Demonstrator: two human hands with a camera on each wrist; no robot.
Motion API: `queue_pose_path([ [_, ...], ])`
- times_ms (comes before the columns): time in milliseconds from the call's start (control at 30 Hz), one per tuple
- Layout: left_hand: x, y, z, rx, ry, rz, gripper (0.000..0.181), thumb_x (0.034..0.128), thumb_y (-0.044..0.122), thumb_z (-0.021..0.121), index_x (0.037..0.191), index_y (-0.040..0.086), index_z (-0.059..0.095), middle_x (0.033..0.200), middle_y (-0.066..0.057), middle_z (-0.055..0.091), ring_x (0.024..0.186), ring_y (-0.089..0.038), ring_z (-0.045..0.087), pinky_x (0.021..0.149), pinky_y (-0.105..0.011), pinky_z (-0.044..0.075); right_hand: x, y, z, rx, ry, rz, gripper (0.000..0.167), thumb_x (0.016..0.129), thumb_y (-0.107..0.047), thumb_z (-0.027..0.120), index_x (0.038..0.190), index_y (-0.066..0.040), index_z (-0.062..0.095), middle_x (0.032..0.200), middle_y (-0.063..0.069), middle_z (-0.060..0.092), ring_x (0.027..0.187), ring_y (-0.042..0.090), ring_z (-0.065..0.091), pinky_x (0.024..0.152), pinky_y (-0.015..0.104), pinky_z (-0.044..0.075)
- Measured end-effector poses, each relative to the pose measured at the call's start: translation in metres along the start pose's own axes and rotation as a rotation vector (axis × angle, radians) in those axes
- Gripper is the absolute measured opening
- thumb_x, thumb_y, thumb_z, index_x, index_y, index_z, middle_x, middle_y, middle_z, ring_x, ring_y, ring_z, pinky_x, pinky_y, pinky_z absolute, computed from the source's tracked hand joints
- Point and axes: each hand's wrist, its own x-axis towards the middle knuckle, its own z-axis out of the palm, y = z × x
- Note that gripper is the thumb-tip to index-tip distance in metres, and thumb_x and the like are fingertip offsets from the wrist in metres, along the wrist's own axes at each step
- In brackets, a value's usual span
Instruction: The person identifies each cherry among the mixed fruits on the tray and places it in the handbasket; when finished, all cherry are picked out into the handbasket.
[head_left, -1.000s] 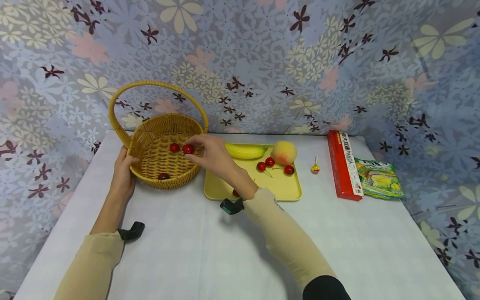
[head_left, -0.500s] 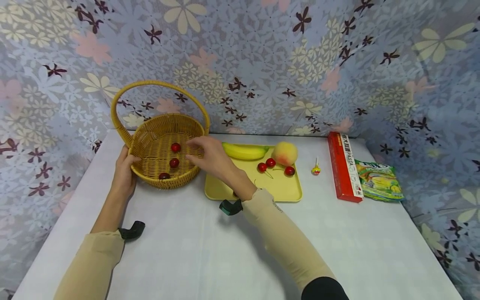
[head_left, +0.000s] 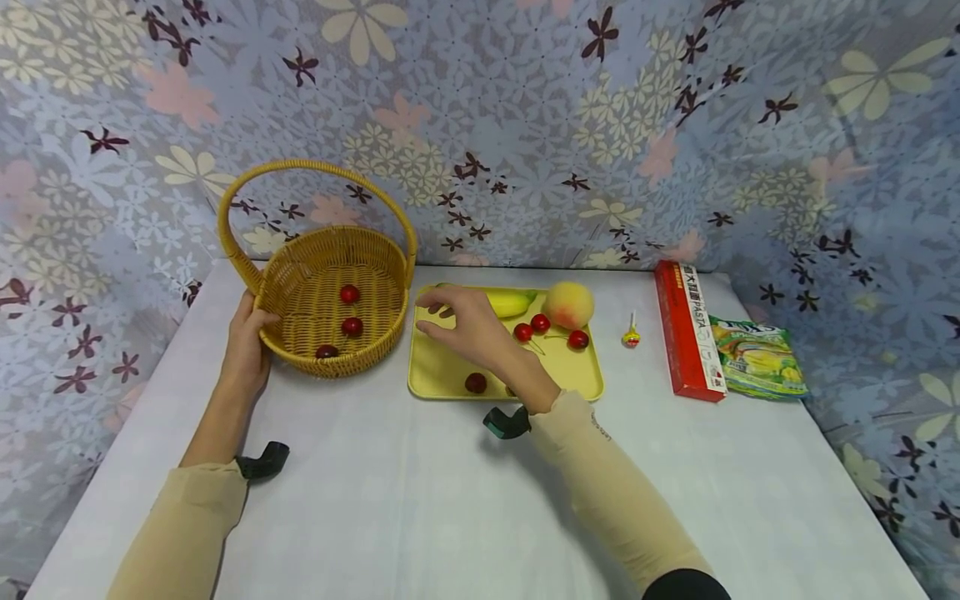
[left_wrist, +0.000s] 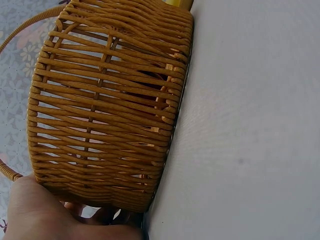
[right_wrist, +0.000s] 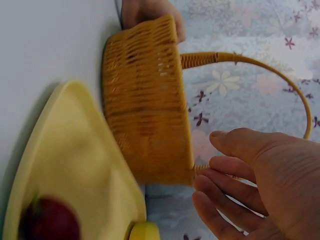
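Left hand mine, it grips the wicker basket, three cherries inside, near the desk's back-left corner; my right hand, thumb and fingers apart, hovers over the tray's left half.

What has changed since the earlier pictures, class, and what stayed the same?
The right grip let go of a cherry, which now lies in the basket, and moved right, over the tray. The left grip still holds the basket; peach, red box and lollipop stayed put.
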Motion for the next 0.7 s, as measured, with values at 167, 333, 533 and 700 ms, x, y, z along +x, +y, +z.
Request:
queue_pose_path([
  [167,0.001,0.0,0.0,0.007,0.003,-0.003,0.073,0.0994,0.006,0.037,0.166,0.034,0.029,0.173,0.001,0.024,0.156,-0.019,0.024,0.128,-0.03,0.02,-0.015,0.015,-0.01,0.001,0.014,0.045,0.029,0.097,-0.018,0.077,0.123,-0.006,0.074,0.122,0.012,0.075,0.109,0.027,0.072,0.095,0.039,0.058],
  [333,0.0,0.001,0.0,0.013,0.004,-0.006,0.074,0.0991,0.006,0.037,0.167,0.034,0.027,0.175,0.002,0.021,0.158,-0.018,0.022,0.129,-0.03,0.017,-0.031,0.027,-0.018,-0.015,-0.009,0.07,0.03,0.096,-0.021,0.078,0.122,-0.005,0.075,0.121,0.015,0.075,0.106,0.026,0.072,0.095,0.042,0.058],
  [533,0.0,0.001,0.0,0.006,0.005,-0.021,0.074,0.0991,0.007,0.037,0.167,0.034,0.027,0.174,0.002,0.022,0.157,-0.018,0.022,0.129,-0.029,0.018,-0.05,0.037,-0.025,-0.027,-0.092,0.076,0.034,0.094,-0.025,0.081,0.12,-0.004,0.077,0.117,0.012,0.077,0.103,0.024,0.071,0.096,0.046,0.057],
  [700,0.0,0.0,-0.001,-0.009,0.013,-0.021,0.074,0.0992,0.006,0.038,0.167,0.034,0.029,0.173,0.002,0.023,0.156,-0.016,0.023,0.128,-0.028,0.018,-0.061,0.042,-0.026,-0.03,-0.217,0.097,0.037,0.09,-0.028,0.085,0.12,-0.007,0.077,0.115,0.006,0.078,0.104,0.02,0.071,0.095,0.042,0.057],
])
